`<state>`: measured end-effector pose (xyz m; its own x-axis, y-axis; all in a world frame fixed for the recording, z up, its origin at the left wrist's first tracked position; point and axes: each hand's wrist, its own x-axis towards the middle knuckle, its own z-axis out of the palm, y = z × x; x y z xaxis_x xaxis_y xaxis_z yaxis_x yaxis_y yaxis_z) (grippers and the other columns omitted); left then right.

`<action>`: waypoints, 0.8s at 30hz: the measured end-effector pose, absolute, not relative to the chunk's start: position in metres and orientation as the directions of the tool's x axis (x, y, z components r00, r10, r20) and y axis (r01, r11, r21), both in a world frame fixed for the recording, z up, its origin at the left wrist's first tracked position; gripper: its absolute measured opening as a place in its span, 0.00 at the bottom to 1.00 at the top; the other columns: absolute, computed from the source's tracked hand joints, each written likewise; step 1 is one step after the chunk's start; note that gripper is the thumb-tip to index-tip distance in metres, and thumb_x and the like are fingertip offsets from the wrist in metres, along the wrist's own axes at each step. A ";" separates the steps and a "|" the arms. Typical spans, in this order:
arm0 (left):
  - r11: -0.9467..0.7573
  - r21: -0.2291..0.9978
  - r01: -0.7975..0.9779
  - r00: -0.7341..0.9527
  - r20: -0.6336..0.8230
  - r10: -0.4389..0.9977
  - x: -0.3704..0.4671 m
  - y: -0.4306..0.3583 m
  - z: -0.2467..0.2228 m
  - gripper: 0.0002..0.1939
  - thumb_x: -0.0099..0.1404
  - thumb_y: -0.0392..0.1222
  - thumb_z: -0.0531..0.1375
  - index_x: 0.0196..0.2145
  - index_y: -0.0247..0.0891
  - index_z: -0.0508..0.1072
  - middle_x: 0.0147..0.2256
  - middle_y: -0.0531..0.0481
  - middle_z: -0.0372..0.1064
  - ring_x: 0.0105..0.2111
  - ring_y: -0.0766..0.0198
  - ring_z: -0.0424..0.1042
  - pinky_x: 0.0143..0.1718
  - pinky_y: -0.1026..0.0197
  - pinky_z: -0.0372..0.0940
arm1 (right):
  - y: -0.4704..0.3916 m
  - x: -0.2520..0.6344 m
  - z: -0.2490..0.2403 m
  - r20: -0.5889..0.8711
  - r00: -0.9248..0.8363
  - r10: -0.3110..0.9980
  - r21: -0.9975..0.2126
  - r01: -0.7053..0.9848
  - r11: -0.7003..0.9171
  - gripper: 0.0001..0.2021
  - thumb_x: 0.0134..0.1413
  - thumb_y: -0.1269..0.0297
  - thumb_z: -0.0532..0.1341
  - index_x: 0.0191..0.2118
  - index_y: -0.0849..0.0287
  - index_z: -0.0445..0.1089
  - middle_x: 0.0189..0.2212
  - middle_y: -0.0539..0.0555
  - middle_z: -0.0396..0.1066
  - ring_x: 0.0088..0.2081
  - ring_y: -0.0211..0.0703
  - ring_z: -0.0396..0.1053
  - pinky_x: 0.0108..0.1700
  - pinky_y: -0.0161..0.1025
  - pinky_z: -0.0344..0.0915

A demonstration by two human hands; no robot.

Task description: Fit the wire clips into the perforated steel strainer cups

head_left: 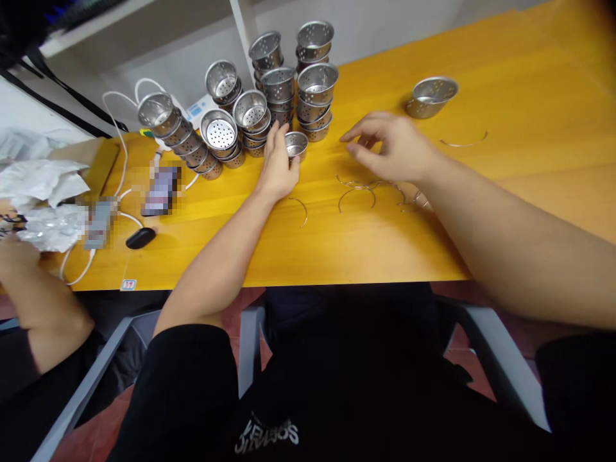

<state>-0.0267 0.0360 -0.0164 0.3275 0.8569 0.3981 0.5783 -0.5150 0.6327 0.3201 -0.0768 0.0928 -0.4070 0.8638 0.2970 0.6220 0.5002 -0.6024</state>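
My left hand (280, 163) is wrapped round the side of a small perforated metal cup (296, 145) standing on the yellow table, in front of the stacked cups (315, 86). To the right, my right hand (385, 144) hovers above the table with its thumb and fingers apart and nothing visible between them. Thin curved wires (357, 187) lie below it, and some are partly behind my right forearm. Another curved wire (305, 212) rests below my left hand. A single perforated cup (432, 97) stands farther back on the right.
More cup stacks (219, 131) line the back left. Left of them are a phone (162, 191), white cables, a black oval object (140, 238) and plastic bags (52, 228). Another person's arm (45, 308) is at the far left. One wire (464, 142) lies at the right.
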 end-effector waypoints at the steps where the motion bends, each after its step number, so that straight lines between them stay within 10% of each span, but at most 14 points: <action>1: -0.533 0.619 0.577 0.339 0.412 0.846 -0.025 0.032 -0.012 0.48 0.81 0.67 0.71 0.87 0.50 0.60 0.95 0.37 0.46 0.99 0.37 0.40 1.02 0.33 0.35 | -0.075 0.325 0.096 0.311 -0.332 0.890 -0.599 0.658 0.455 0.19 0.87 0.50 0.62 0.64 0.56 0.83 0.63 0.70 0.81 0.55 0.61 0.81 0.70 0.60 0.78; 7: -0.705 0.500 0.503 0.453 0.542 0.708 -0.002 -0.008 0.030 0.35 0.86 0.69 0.63 0.81 0.54 0.69 0.90 0.40 0.58 0.94 0.36 0.54 0.98 0.29 0.50 | -0.046 0.371 0.091 0.440 0.194 0.877 -0.522 0.849 0.074 0.28 0.76 0.75 0.71 0.77 0.64 0.76 0.80 0.77 0.61 0.83 0.65 0.65 0.86 0.53 0.63; 12: -0.764 0.495 0.413 0.627 0.454 0.633 0.012 -0.036 0.044 0.25 0.88 0.62 0.60 0.74 0.51 0.75 0.74 0.39 0.76 0.75 0.40 0.82 0.85 0.28 0.73 | -0.031 0.396 0.073 0.123 0.317 0.940 -0.449 0.863 -0.232 0.31 0.90 0.53 0.70 0.85 0.60 0.70 0.84 0.76 0.49 0.89 0.72 0.52 0.88 0.60 0.55; 24: -0.714 0.471 0.518 0.626 0.360 0.691 0.006 -0.033 0.046 0.23 0.83 0.48 0.68 0.71 0.44 0.78 0.81 0.32 0.73 0.85 0.39 0.73 0.92 0.32 0.63 | -0.004 0.415 0.041 0.096 0.287 0.953 -0.376 0.897 -0.233 0.34 0.92 0.42 0.65 0.79 0.69 0.78 0.79 0.79 0.61 0.80 0.69 0.67 0.83 0.60 0.60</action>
